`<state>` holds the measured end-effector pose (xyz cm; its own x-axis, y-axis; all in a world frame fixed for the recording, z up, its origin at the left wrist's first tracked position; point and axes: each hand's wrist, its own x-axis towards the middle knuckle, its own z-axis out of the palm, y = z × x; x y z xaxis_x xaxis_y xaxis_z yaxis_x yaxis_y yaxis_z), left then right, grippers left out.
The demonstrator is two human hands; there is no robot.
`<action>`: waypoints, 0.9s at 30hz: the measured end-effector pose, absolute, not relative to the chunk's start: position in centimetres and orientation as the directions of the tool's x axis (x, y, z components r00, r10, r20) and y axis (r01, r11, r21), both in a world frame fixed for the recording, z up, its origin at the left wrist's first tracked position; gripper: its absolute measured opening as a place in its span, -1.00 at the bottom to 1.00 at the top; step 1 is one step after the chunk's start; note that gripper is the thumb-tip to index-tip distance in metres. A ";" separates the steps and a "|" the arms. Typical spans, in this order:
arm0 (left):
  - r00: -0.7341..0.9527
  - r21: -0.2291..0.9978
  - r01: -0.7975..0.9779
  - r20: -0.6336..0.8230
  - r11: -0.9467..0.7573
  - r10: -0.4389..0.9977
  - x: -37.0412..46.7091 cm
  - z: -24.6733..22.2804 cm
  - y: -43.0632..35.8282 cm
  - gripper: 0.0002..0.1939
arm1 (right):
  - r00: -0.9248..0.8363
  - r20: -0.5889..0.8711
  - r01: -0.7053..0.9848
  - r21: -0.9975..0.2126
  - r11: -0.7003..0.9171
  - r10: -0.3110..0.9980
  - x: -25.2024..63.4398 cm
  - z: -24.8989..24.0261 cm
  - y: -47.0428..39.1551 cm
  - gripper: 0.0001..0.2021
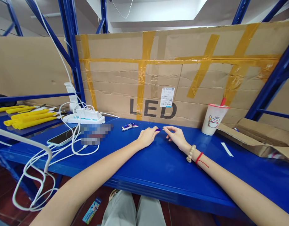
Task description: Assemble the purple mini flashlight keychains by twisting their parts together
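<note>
Over the blue table [144,166], my left hand [147,138] is closed, its fingertips pinching a small dark purple piece [158,129] whose exact kind I cannot make out. Facing it from the right, my right hand [176,137] has its thumb and forefinger pressed together on something tiny and pale near the end of the purple piece. Whether the two touch is too small to tell. A little bundle of purple and silver pieces [129,126] lies to the left, beyond my left hand.
A white cup with a red straw [214,121] and an open cardboard box [259,141] stand right. Left are a phone [63,137], a power strip [85,117], looped white cables [32,175] and yellow-handled tools [32,119]. A large taped carton [116,84] forms the back.
</note>
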<state>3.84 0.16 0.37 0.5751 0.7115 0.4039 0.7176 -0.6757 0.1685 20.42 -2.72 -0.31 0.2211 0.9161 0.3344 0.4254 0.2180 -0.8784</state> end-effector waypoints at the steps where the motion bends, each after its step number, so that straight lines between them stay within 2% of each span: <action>1: 0.578 0.169 0.712 0.410 -0.681 0.706 3.8 0.3 0.2 -0.70 | 0.205 0.373 0.500 -0.835 0.231 0.905 20.6 -0.2 -2.8 -0.69; 2: 0.581 0.172 0.706 0.413 -0.687 0.701 3.8 0.3 0.3 -0.73 | 0.171 0.422 0.600 -0.761 0.246 0.890 20.8 -0.1 -2.9 -0.74; 4: 0.587 0.183 0.700 0.404 -0.691 0.702 3.8 0.2 0.4 -0.77 | 0.073 0.502 0.805 -0.539 0.247 0.862 21.2 0.1 -3.2 -0.82; 6: 0.584 0.193 0.703 0.393 -0.684 0.711 3.8 0.2 0.5 -0.77 | 0.009 0.514 0.918 -0.344 0.197 0.858 21.3 0.4 -3.4 -0.85; 7: 0.582 0.193 0.705 0.391 -0.682 0.713 3.8 0.2 0.5 -0.78 | 0.013 0.499 0.936 -0.310 0.165 0.866 21.4 0.4 -3.5 -0.85; 12: 0.583 0.150 0.722 0.392 -0.675 0.711 3.8 0.0 0.7 -0.80 | 0.051 0.452 0.950 -0.298 0.097 0.891 21.4 0.4 -3.5 -0.85; 27: 0.585 0.079 0.724 0.456 -0.685 0.671 3.8 -0.3 1.2 -0.77 | 0.044 0.449 0.949 -0.299 0.103 0.892 21.1 0.3 -3.6 -0.85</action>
<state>3.77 1.16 -0.31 0.5853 0.6705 0.4558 0.7238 -0.6855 0.0788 21.14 -3.55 0.33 0.0440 0.8924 0.4492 0.9487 0.1035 -0.2986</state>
